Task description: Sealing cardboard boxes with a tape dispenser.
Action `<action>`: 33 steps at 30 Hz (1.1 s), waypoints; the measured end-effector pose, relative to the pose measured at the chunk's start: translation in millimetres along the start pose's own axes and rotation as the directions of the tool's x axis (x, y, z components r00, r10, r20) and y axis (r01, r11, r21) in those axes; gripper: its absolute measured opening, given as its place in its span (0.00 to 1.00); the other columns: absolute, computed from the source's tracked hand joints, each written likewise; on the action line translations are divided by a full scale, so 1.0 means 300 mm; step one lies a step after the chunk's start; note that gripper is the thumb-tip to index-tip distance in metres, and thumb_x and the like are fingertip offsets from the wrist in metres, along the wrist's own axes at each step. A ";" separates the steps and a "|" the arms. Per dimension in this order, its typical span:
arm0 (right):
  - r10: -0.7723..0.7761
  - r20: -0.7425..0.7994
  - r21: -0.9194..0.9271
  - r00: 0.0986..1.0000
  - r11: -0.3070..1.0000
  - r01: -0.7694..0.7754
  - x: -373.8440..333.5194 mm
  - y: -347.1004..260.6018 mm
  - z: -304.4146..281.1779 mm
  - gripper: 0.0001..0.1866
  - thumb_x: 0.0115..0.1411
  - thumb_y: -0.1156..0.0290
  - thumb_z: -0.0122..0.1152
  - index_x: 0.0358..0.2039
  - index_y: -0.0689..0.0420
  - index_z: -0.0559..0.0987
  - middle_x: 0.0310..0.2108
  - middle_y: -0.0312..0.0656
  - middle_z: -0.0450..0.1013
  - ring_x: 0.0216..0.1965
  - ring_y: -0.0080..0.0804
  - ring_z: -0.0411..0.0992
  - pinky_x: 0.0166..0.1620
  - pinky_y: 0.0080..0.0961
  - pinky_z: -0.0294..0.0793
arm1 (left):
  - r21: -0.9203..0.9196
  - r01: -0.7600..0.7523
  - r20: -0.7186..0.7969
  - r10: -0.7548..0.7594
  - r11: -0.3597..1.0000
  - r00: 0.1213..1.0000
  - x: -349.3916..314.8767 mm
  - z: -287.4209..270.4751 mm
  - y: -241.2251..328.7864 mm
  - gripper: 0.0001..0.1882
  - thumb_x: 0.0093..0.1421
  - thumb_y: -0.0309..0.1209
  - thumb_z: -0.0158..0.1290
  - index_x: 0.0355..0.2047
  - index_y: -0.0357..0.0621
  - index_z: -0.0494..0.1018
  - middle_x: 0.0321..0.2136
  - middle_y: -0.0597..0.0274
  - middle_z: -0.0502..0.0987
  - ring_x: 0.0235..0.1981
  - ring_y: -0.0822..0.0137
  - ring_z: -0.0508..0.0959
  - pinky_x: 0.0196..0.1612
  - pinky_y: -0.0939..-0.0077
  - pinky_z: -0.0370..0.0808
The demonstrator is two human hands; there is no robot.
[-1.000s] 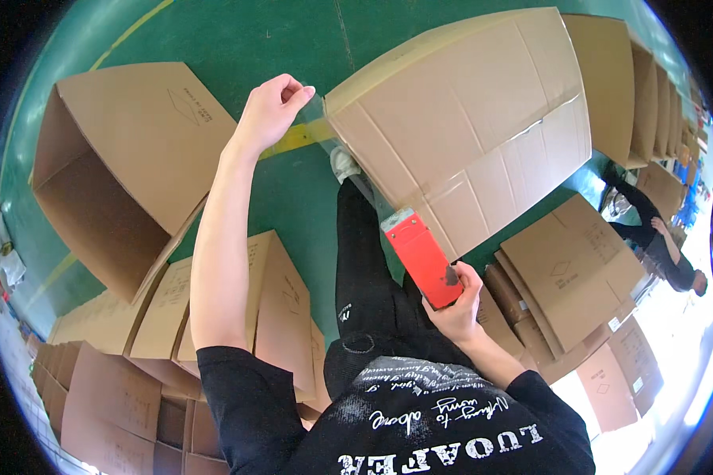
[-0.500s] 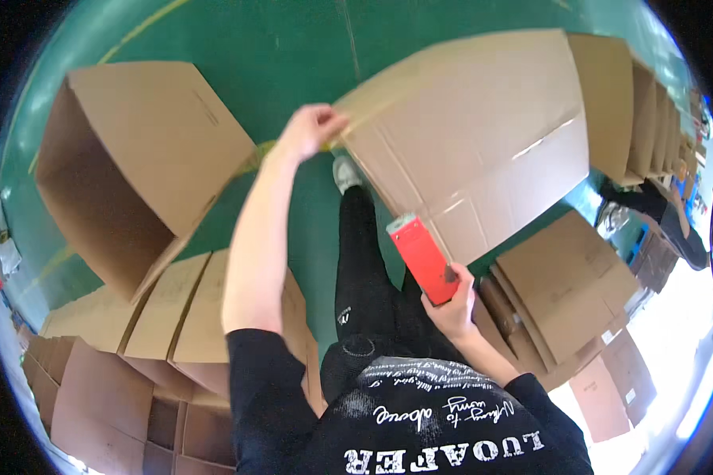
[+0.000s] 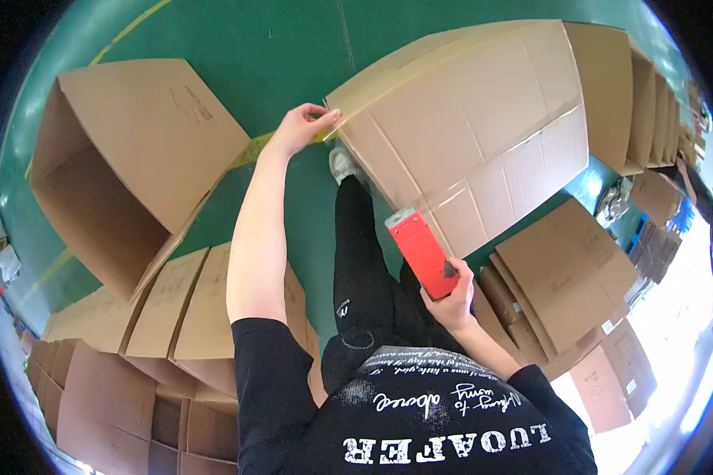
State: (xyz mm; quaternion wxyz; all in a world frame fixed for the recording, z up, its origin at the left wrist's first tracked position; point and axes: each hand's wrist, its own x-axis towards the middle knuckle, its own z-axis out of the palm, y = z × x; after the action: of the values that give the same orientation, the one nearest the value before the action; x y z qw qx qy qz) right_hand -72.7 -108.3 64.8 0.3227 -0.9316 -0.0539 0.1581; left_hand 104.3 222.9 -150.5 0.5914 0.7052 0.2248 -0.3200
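Note:
A large cardboard box (image 3: 467,127) stands in front of me to the right, its creased, shiny panel facing up toward me. At the box's left corner is my left hand (image 3: 301,128), arm stretched forward, with thumb and fingertips pinched against the edge. A glossy strip runs down the near left edge from that corner. My right hand (image 3: 451,299) wraps around the lower end of a red, box-shaped hand tool (image 3: 422,252) with a grey end. That grey end points away from me, close to the box's near corner; whether it touches the cardboard I cannot tell.
An open carton (image 3: 150,134) lies on its side at the left on the green floor (image 3: 277,47). Several cartons (image 3: 166,317) stand in a row at the lower left. Flattened cardboard (image 3: 566,273) is stacked at the right, and more boxes (image 3: 642,103) line up behind the large one.
My left hand has shifted slightly left at the box's corner. The red tool is nearly still, in the same grip. At the far right, a person has moved mostly out of view.

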 end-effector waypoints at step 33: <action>-0.109 -0.121 -0.024 0.987 0.994 0.107 0.051 -0.035 0.000 0.35 0.42 0.81 0.68 0.53 0.63 0.65 0.38 0.55 0.73 0.35 0.54 0.75 0.38 0.38 0.77 | 0.339 -0.235 -0.417 0.370 0.911 0.830 -0.258 0.098 0.334 0.13 0.57 0.36 0.61 0.31 0.36 0.81 0.25 0.54 0.82 0.27 0.65 0.81 0.35 0.72 0.75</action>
State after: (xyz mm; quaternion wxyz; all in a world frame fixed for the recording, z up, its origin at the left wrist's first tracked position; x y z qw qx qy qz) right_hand -58.3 -96.9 67.1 0.3252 -0.9381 -0.0857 0.0826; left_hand 114.8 178.9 -28.8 0.4587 0.8631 0.2000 -0.0678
